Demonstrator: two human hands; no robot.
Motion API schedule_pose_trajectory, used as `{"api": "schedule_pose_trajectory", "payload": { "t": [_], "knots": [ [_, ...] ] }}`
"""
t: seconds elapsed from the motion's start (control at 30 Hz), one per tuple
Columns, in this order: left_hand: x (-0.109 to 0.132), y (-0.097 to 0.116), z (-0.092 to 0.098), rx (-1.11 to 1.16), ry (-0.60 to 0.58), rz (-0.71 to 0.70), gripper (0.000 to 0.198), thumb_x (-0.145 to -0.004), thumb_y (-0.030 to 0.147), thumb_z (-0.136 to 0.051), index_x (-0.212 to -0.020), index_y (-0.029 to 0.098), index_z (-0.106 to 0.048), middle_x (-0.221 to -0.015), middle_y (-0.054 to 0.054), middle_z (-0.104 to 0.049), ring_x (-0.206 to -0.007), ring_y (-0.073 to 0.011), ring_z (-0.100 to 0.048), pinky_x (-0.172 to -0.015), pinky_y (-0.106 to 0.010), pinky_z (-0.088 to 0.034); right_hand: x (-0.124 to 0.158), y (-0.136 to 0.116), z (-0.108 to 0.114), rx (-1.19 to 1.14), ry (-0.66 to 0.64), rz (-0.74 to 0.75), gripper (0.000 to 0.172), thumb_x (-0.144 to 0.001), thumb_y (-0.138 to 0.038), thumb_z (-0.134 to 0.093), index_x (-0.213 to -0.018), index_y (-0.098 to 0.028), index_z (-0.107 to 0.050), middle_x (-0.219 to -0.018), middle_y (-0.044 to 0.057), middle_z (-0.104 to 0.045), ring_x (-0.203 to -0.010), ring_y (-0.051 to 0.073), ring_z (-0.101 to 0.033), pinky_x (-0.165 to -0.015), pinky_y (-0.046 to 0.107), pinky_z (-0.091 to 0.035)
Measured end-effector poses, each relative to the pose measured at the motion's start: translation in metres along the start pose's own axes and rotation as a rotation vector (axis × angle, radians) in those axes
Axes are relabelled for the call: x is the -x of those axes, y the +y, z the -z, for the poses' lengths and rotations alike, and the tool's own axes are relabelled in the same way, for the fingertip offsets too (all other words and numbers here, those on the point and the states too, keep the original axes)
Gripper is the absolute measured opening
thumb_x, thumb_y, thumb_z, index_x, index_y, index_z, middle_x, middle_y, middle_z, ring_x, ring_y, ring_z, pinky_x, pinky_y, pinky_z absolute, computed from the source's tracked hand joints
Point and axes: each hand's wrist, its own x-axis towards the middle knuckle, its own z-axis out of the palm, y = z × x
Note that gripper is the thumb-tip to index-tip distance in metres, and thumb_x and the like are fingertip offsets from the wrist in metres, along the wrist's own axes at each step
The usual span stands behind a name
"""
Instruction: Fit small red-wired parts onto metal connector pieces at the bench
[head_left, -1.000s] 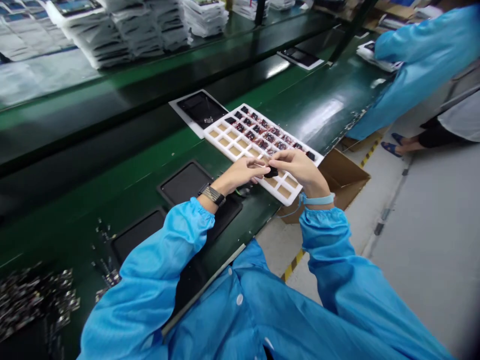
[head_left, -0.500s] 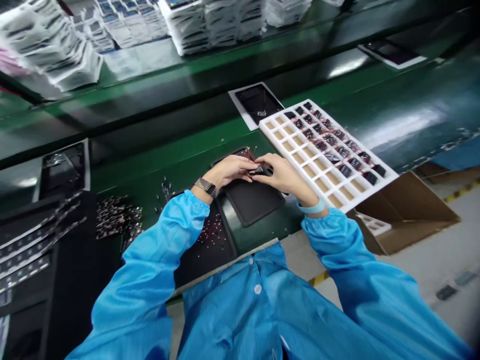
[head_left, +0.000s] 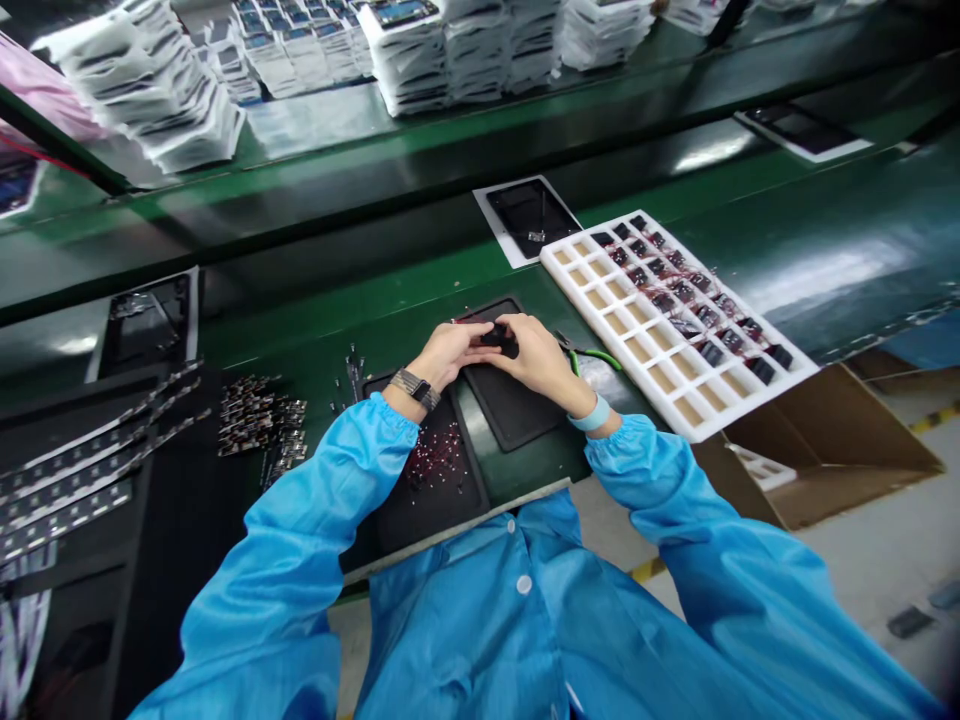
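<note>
Between my two hands is a small black component [head_left: 497, 338], with a bit of red wire beside it. My left hand [head_left: 448, 354] is closed on its left side, fingers pressed together. My right hand [head_left: 540, 358] pinches it from the right, thumb and fingers curved around. Much of the component is hidden by the fingers. Both hands are over a black rectangular tray [head_left: 521, 415]. Just right of my right hand lie green-handled cutters or pliers [head_left: 596, 356]. A second black tray [head_left: 397, 515], with many tiny red and white bits, is under my left forearm.
At right, a white compartment tray [head_left: 694, 432] holds several black wired parts. A cardboard box [head_left: 862, 475] is below it. Heaps of small metal-ended parts [head_left: 259, 418] lie left. Framed panels [head_left: 525, 215] lie behind; white stacks [head_left: 412, 60] fill the shelf.
The view has shifted, so the bench appears farther right. The component has been turned between my fingers; its pale marks no longer show. My right hand sits farther left of the white tray, uncovering the green-handled tool.
</note>
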Motion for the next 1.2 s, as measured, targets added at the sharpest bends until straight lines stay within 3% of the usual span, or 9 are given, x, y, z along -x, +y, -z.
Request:
{"api": "schedule_pose_trajectory", "payload": {
  "t": [0.17, 0.3, 0.47, 0.57, 0.7, 0.87, 0.97, 1.07, 1.2],
  "knots": [
    [0.018, 0.004, 0.008, -0.130, -0.069, 0.119, 0.034, -0.095, 0.040, -0.066, -0.079, 0.010, -0.070, -0.080, -0.018, -0.078, -0.072, -0.0269, -0.077, -0.069, -0.038, -0.064, -0.019, 0.007, 0.011, -0.286, -0.243, -0.225, 0.026, -0.089, -0.040, -0.073, -0.093, -0.014, -0.074, -0.074, 0.004, -0.070, -0.067, 0.018, -0.063, -0.065, 0.031, -0.047],
    [0.028, 0.006, 0.015, -0.612, -0.053, 0.035, 0.052, -0.098, 0.056, -0.055, -0.072, 0.013, -0.069, -0.078, -0.017, -0.077, -0.064, -0.0244, -0.073, -0.057, -0.033, -0.055, -0.042, 0.018, 0.018, -0.354, -0.457, -0.305, 0.023, -0.089, -0.035, -0.072, -0.080, -0.014, -0.075, -0.069, 0.003, -0.071, -0.058, 0.014, -0.058, -0.059, 0.028, -0.044],
    [0.022, 0.011, 0.027, -1.192, 0.099, -0.584, 0.017, -0.088, 0.025, -0.072, -0.102, 0.016, -0.073, -0.100, -0.011, -0.077, -0.098, -0.0268, -0.070, -0.091, -0.039, -0.053, -0.052, 0.028, 0.013, -0.266, -0.223, -0.317, 0.020, -0.089, -0.024, -0.071, -0.104, -0.011, -0.076, -0.076, 0.005, -0.073, -0.064, 0.015, -0.062, -0.062, 0.028, -0.047],
    [0.007, 0.010, 0.031, -1.489, -0.068, -0.873, 0.063, -0.085, 0.018, -0.075, -0.145, 0.017, -0.057, -0.143, -0.015, -0.064, -0.132, -0.0330, -0.056, -0.111, -0.048, -0.044, -0.040, 0.033, 0.030, -0.378, -0.162, -0.284, 0.022, -0.091, -0.030, -0.068, -0.104, -0.014, -0.076, -0.084, 0.007, -0.076, -0.070, 0.017, -0.066, -0.065, 0.029, -0.053],
    [-0.015, 0.009, 0.026, -1.598, -0.277, -0.887, 0.080, -0.088, 0.020, -0.074, -0.160, 0.019, -0.040, -0.156, -0.016, -0.052, -0.139, -0.0323, -0.051, -0.115, -0.047, -0.041, -0.006, 0.042, 0.093, -0.410, -0.084, -0.310, 0.030, -0.091, -0.043, -0.069, -0.107, -0.018, -0.076, -0.087, 0.006, -0.076, -0.071, 0.018, -0.067, -0.069, 0.033, -0.057],
    [-0.029, 0.019, 0.019, -1.664, -0.369, -0.830, 0.055, -0.089, 0.022, -0.073, -0.143, 0.020, -0.062, -0.129, -0.012, -0.066, -0.122, -0.0287, -0.062, -0.106, -0.038, -0.047, 0.062, 0.067, 0.180, -0.247, 0.218, -0.462, 0.027, -0.093, -0.050, -0.069, -0.105, -0.027, -0.077, -0.088, 0.005, -0.074, -0.074, 0.023, -0.067, -0.078, 0.046, -0.059],
    [-0.031, 0.027, 0.017, -1.697, -0.408, -0.833, 0.056, -0.089, 0.024, -0.074, -0.143, 0.021, -0.061, -0.125, -0.011, -0.068, -0.118, -0.0276, -0.065, -0.100, -0.035, -0.049, 0.100, 0.079, 0.203, -0.196, 0.361, -0.521, 0.021, -0.093, -0.054, -0.069, -0.099, -0.035, -0.078, -0.085, 0.005, -0.072, -0.074, 0.027, -0.067, -0.079, 0.054, -0.060],
    [-0.033, 0.032, 0.014, -1.757, -0.468, -0.819, 0.052, -0.090, 0.021, -0.071, -0.142, 0.024, -0.064, -0.124, -0.011, -0.070, -0.114, -0.0268, -0.068, -0.097, -0.033, -0.050, 0.114, 0.073, 0.195, -0.132, 0.370, -0.525, 0.022, -0.091, -0.056, -0.071, -0.094, -0.036, -0.078, -0.083, 0.008, -0.073, -0.075, 0.033, -0.070, -0.076, 0.059, -0.059],
    [-0.038, 0.035, 0.012, -1.754, -0.508, -0.815, 0.041, -0.088, 0.020, -0.073, -0.129, 0.019, -0.072, -0.121, -0.012, -0.073, -0.111, -0.0277, -0.069, -0.096, -0.034, -0.051, 0.092, 0.039, 0.140, -0.070, 0.147, -0.276, 0.026, -0.097, -0.047, -0.063, -0.109, -0.028, -0.077, -0.107, 0.010, -0.077, -0.096, 0.037, -0.072, -0.086, 0.058, -0.059]
  ]
}}
